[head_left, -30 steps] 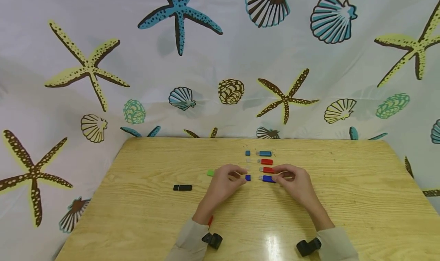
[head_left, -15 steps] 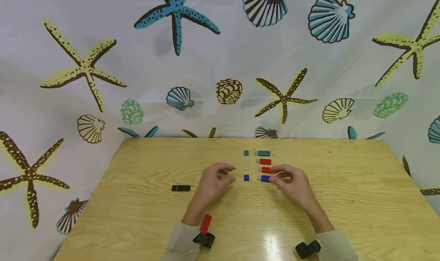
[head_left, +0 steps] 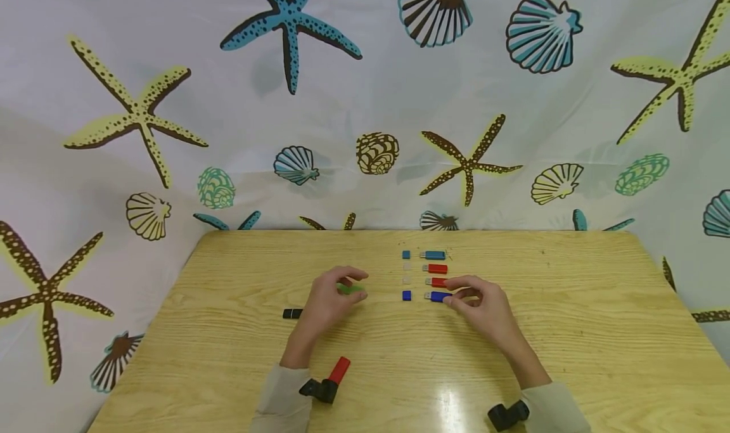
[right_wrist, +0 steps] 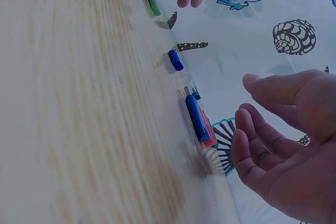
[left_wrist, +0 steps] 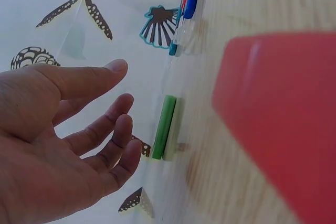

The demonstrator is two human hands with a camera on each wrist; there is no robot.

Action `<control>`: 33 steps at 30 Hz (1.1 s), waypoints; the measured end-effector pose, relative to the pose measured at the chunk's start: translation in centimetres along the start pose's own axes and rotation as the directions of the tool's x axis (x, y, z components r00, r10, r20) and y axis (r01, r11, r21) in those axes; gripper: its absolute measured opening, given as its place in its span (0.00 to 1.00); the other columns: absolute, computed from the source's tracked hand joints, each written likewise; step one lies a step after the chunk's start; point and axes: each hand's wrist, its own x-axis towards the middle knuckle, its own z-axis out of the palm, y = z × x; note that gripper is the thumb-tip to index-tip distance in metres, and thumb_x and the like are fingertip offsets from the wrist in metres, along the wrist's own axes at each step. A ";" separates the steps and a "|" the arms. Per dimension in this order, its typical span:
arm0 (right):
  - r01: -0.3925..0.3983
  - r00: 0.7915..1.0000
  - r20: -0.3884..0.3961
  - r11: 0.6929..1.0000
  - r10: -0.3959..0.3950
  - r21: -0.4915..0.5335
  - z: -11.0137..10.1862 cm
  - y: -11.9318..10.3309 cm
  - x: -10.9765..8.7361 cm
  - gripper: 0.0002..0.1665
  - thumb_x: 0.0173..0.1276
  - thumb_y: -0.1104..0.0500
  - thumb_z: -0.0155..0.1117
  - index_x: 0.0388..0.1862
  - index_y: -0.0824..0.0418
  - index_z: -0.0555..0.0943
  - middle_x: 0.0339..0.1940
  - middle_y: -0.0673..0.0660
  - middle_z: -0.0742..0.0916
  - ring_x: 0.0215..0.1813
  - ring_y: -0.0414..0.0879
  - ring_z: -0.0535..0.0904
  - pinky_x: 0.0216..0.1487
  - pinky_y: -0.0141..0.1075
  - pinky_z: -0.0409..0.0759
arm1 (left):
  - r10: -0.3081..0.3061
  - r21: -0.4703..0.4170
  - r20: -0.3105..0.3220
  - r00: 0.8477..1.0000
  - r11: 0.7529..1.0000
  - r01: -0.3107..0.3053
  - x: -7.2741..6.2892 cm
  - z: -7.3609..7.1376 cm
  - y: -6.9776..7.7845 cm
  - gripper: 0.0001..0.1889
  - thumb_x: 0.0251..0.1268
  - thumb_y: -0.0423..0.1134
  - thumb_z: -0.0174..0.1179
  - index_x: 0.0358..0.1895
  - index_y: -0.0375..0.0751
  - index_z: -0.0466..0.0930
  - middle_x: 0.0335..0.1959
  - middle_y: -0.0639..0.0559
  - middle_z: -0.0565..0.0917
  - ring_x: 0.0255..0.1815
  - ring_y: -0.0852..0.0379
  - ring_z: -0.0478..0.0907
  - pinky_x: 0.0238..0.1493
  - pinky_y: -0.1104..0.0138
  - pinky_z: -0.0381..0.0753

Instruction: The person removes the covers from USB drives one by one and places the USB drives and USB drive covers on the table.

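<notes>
My left hand (head_left: 327, 300) hovers over a green USB stick (head_left: 350, 288), its fingers loosely bent. In the left wrist view nothing is between thumb and fingers, and the green stick lies on the wood beyond the fingertips. My right hand (head_left: 479, 303) is at the right end of a dark blue USB stick (head_left: 436, 297). The right wrist view shows a gap between the curved fingers and that stick. Above it lie two red USB sticks (head_left: 438, 269) and a teal one (head_left: 435, 255), metal plugs pointing left. Left of these stand a dark blue cap (head_left: 407, 295), clear caps (head_left: 407, 281) and a teal cap (head_left: 406, 255).
A black USB stick (head_left: 292, 314) lies left, partly behind the left hand. Another red stick (head_left: 341, 369) lies beside the left wrist's camera and looms large in the left wrist view. A shell-patterned cloth (head_left: 342, 192) rises behind the wooden table (head_left: 570, 331).
My left hand has moved left, away from the dark blue cap to the green USB stick, uncovering the red stick by its wrist. The right hand has barely moved.
</notes>
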 end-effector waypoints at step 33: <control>0.069 0.995 0.059 0.990 -0.077 0.124 2.8 -2.4 -0.9 0.15 0.65 0.68 0.74 0.51 0.63 0.86 0.50 0.65 0.87 0.45 0.50 0.84 0.43 0.36 0.85 | -0.157 0.137 -0.003 0.988 0.978 0.156 -0.1 -1.4 -2.1 0.12 0.59 0.24 0.71 0.46 0.32 0.88 0.43 0.42 0.86 0.42 0.46 0.81 0.46 0.52 0.83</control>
